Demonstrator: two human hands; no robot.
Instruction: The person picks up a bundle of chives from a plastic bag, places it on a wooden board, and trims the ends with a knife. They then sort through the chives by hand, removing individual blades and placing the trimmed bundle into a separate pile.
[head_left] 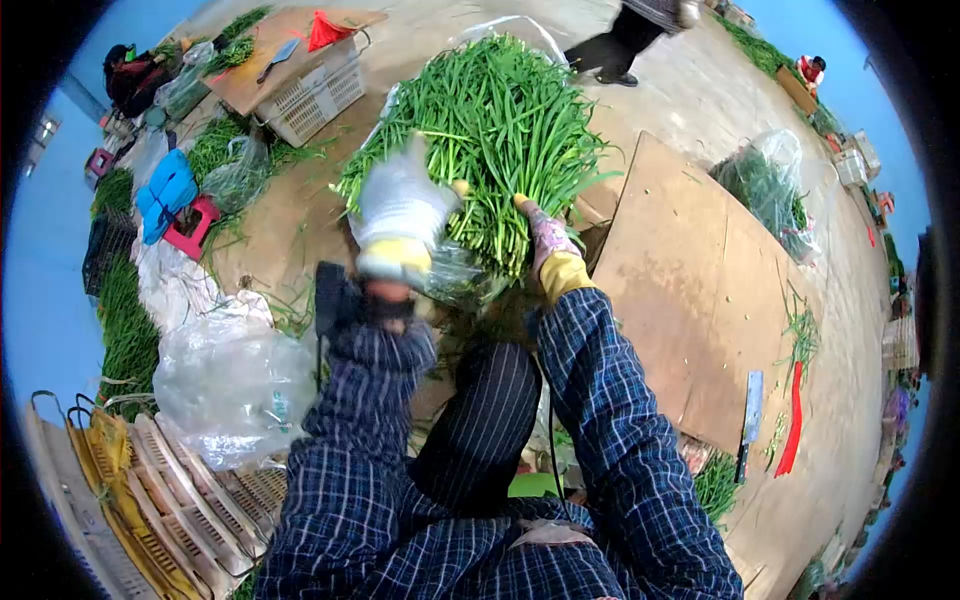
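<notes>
A big heap of long green chives [490, 140] lies in a clear plastic bag [455, 275] in front of me, its pale cut ends toward me. My left hand [405, 210], in a white glove with a yellow cuff, is over the left side of the heap and blurred by motion; its fingers are smeared. On the near right edge, my right hand [550, 240], in a patterned glove with a yellow cuff, grips chive stems. Its thumb lies over them, and the other fingers are mostly hidden.
To my right is a wooden board [700, 290] with a cleaver [750, 425] and a red strip [790, 420] beside it. A crate [315, 95] stands at back left; stacked baskets [170, 480] are at lower left. A person [630, 35] stands beyond the heap.
</notes>
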